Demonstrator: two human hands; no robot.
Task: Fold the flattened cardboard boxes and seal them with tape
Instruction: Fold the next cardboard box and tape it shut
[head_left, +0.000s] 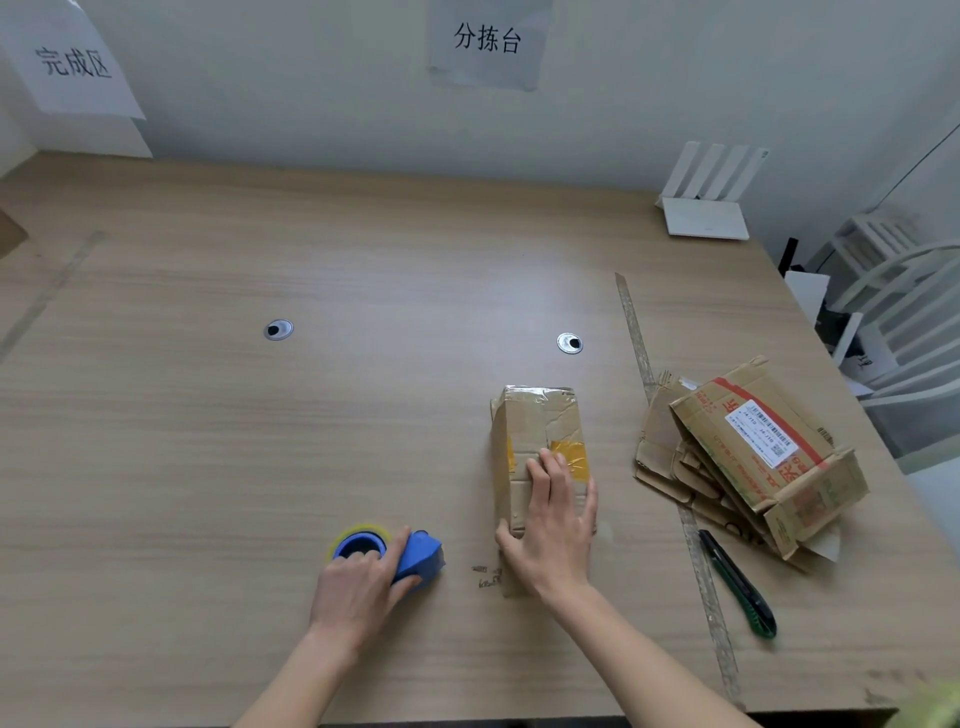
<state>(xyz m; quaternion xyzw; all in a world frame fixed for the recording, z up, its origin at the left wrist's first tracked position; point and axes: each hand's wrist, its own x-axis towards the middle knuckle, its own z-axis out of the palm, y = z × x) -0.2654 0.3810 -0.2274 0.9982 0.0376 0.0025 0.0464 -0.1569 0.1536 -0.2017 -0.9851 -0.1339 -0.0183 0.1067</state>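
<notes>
A small folded cardboard box (537, 431) with yellow tape patches stands on the wooden table (311, 415), right of centre. My right hand (553, 525) lies on top of its near half, fingers spread flat and thumb against its left side. My left hand (363, 582) grips a blue tape dispenser (410, 558) with a yellow-rimmed roll, which rests on the table to the left of the box. A pile of flattened cardboard boxes (753, 457), the top one bearing a shipping label, lies at the right.
A green and black utility knife (740, 584) lies near the front right, beside a strip of tape stuck along the table (675, 467). A white router (706, 202) stands at the back right. Two cable grommets (278, 329) sit mid-table. White chairs (904, 312) stand beyond the right edge.
</notes>
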